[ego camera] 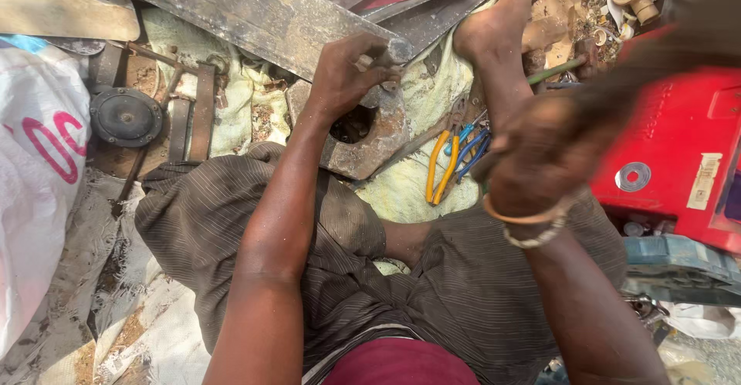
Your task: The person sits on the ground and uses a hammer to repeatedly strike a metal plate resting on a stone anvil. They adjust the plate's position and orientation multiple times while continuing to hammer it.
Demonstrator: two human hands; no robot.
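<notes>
Rusty metal bracket (369,142) edge under clenched left hand (345,72); blurred right hand (540,157) grip unclear.

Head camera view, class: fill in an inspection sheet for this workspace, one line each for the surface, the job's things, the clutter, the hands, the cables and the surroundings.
Surface: pale yellow-green cloth spread on the ground, dirty and crumpled.
Job's things: rusty thick metal block with a round hole, lying on the cloth; long grey steel bar across its top.
Clutter: yellow-handled pliers and blue-handled pliers side by side; black round metal disc; flat rusty strips.
Hands: left hand closed on a small part at the block's top edge; right hand raised and blurred, its fingers unclear.
Cables: nothing seen.
Surroundings: red metal machine casing; white woven sack; a bare foot.
</notes>
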